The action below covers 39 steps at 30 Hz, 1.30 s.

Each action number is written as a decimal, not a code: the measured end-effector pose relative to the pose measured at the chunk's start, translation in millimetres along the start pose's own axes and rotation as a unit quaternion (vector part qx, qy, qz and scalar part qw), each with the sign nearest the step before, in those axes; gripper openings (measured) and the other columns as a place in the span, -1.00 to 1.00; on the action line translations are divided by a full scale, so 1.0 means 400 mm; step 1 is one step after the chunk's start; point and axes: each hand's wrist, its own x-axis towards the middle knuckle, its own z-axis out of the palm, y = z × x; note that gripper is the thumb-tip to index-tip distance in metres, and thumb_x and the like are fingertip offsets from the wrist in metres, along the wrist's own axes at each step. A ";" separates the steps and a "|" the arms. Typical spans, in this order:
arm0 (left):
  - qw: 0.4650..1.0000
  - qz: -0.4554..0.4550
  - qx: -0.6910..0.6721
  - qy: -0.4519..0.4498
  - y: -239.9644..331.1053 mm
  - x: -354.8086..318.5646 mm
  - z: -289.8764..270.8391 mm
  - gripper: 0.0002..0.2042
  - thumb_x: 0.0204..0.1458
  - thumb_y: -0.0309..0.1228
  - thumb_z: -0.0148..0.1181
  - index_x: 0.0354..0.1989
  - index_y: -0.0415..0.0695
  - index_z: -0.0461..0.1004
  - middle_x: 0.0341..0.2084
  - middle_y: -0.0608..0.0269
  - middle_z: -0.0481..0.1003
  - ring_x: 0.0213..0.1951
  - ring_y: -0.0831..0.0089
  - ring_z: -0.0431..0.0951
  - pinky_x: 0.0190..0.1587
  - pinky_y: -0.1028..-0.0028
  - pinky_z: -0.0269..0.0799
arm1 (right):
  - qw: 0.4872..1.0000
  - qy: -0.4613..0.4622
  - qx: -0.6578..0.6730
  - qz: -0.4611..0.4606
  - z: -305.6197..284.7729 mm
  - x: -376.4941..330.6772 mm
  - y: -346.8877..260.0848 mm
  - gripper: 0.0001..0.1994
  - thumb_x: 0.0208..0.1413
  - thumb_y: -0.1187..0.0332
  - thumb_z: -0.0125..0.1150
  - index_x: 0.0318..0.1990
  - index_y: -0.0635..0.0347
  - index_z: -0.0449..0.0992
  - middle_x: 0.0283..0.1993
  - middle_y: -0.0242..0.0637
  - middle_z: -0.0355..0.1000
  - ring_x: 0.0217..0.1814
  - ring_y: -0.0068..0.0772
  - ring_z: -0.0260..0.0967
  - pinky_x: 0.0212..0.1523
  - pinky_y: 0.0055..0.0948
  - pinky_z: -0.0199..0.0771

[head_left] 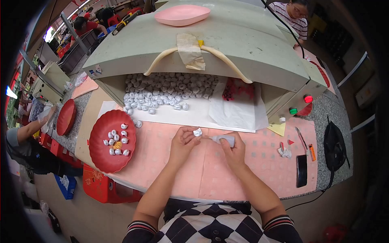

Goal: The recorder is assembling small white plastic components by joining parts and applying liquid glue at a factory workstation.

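Note:
My left hand [184, 142] is closed, pinching a small white rounded piece [197, 132] with dark marks between its fingertips. In my right hand [235, 152] lies a small translucent squeeze bottle [227, 140], its narrow nozzle turned left toward that piece. The nozzle tip is close to the left fingertips; whether it touches anything is too small to tell. Left of my hands, a red scalloped dish [95, 142] holds several similar white pieces [125, 140]. Behind my hands, many more white pieces [170, 87] are heaped on a white board inside a grey-green box.
The grey-green box [133, 44] stands across the table, with a pink tray [182, 15] on top. Red fragments [233, 91] lie inside it. On the pink cloth [259, 174] at right are a black phone [302, 171], an orange tube [312, 152] and tweezers-like tool [302, 139]. Other people work nearby.

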 end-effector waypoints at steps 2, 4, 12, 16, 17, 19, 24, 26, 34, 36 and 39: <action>1.000 0.011 0.010 -0.006 -0.013 0.003 -0.007 -0.72 0.03 -0.67 0.16 -0.10 -0.23 0.29 -0.13 0.17 0.47 -0.09 0.48 0.51 -0.09 0.53 0.51 | 1.000 -0.003 0.024 0.010 0.001 0.000 -0.006 -0.85 0.12 0.38 0.23 -0.27 0.25 0.42 -0.41 -0.40 0.37 -0.42 -0.68 0.24 -0.45 -0.62 0.27; 0.999 0.024 0.018 -0.014 -0.014 0.002 -0.009 -0.72 0.03 -0.65 0.17 -0.09 -0.22 0.30 -0.13 0.17 0.48 -0.09 0.46 0.52 -0.13 0.50 0.54 | 0.997 0.009 0.076 0.031 -0.003 0.012 0.007 -0.85 0.12 0.40 0.23 -0.25 0.24 0.40 -0.40 -0.38 0.37 -0.41 -0.68 0.25 -0.44 -0.62 0.30; 0.998 -0.012 0.054 -0.026 -0.010 0.007 -0.004 -0.72 0.04 -0.59 0.18 -0.08 -0.23 0.32 -0.18 0.21 0.49 -0.16 0.50 0.55 -0.19 0.56 0.52 | 0.986 0.002 -0.064 0.156 -0.107 0.236 0.012 -0.73 0.04 0.45 0.20 -0.12 0.27 0.29 -0.19 -0.21 0.37 -0.25 -0.52 0.44 -0.45 -0.52 0.55; 0.999 -0.009 0.028 -0.032 -0.015 0.010 -0.010 -0.73 0.06 -0.58 0.17 -0.07 -0.22 0.32 -0.18 0.20 0.49 -0.18 0.50 0.55 -0.22 0.56 0.53 | 0.923 -0.109 -0.289 0.230 -0.120 0.387 0.037 -0.52 -0.02 0.31 0.28 0.06 0.27 0.32 -0.04 -0.03 0.37 -0.24 -0.33 0.48 -0.31 -0.36 0.54; 0.999 -0.013 0.025 -0.033 -0.014 0.011 -0.006 -0.73 0.05 -0.59 0.17 -0.07 -0.22 0.32 -0.18 0.20 0.50 -0.18 0.51 0.55 -0.23 0.57 0.52 | 0.912 -0.102 -0.396 0.037 -0.118 0.408 0.063 -0.50 -0.03 0.25 0.28 0.06 0.27 0.35 -0.01 0.03 0.37 -0.15 -0.17 0.44 -0.18 -0.29 0.48; 0.999 -0.017 0.019 -0.035 -0.014 0.014 -0.001 -0.72 0.05 -0.59 0.17 -0.06 -0.23 0.32 -0.18 0.20 0.50 -0.19 0.53 0.54 -0.23 0.57 0.52 | 0.854 -0.092 -0.487 -0.157 -0.124 0.435 0.124 -0.48 -0.05 0.20 0.28 0.06 0.27 0.38 0.03 0.10 0.37 -0.05 0.00 0.41 -0.05 -0.21 0.42; 0.998 -0.028 0.028 -0.043 -0.001 0.010 -0.019 -0.71 0.06 -0.55 0.18 -0.04 -0.23 0.32 -0.17 0.19 0.50 -0.20 0.49 0.56 -0.24 0.57 0.52 | 0.886 -0.128 -0.444 0.047 -0.105 0.400 0.039 -0.48 -0.01 0.09 0.27 0.05 0.24 0.45 -0.24 0.10 0.51 -0.07 0.12 0.42 0.01 -0.37 0.38; 0.998 -0.025 0.019 -0.050 0.004 0.014 -0.013 -0.70 0.07 -0.54 0.18 -0.03 -0.23 0.32 -0.16 0.19 0.50 -0.18 0.49 0.55 -0.22 0.55 0.52 | 0.892 -0.113 -0.437 0.003 -0.123 0.362 0.026 -0.60 0.05 0.13 0.23 -0.07 0.26 0.52 -0.37 -0.07 0.50 -0.27 -0.11 0.47 -0.20 -0.39 0.45; 0.995 -0.008 -0.063 -0.080 0.001 0.009 0.007 -0.72 0.09 -0.53 0.16 -0.02 -0.20 0.33 -0.13 0.18 0.50 -0.07 0.47 0.52 0.00 0.45 0.47 | 0.945 -0.172 0.022 0.276 -0.047 0.136 -0.089 -0.82 0.13 0.31 0.17 -0.19 0.18 0.53 -0.48 -0.40 0.39 -0.50 -0.65 0.29 -0.56 -0.61 0.24; 0.984 -0.037 -0.140 -0.104 -0.005 0.004 0.020 -0.73 0.10 -0.54 0.15 -0.03 -0.19 0.33 -0.13 0.18 0.50 -0.06 0.48 0.51 0.04 0.46 0.44 | 0.944 -0.177 0.045 0.276 -0.036 0.095 -0.067 -0.82 0.11 0.31 0.20 -0.21 0.19 0.55 -0.43 -0.40 0.44 -0.47 -0.65 0.33 -0.53 -0.58 0.30; 0.984 -0.044 -0.132 -0.115 -0.022 -0.001 0.023 -0.74 0.11 -0.56 0.14 -0.02 -0.18 0.33 -0.13 0.17 0.50 -0.05 0.48 0.50 0.05 0.46 0.44 | 0.956 -0.151 -0.246 -0.049 -0.030 0.060 -0.040 -0.80 0.09 0.39 0.19 -0.18 0.31 0.55 -0.38 -0.34 0.47 -0.39 -0.51 0.41 -0.33 -0.55 0.40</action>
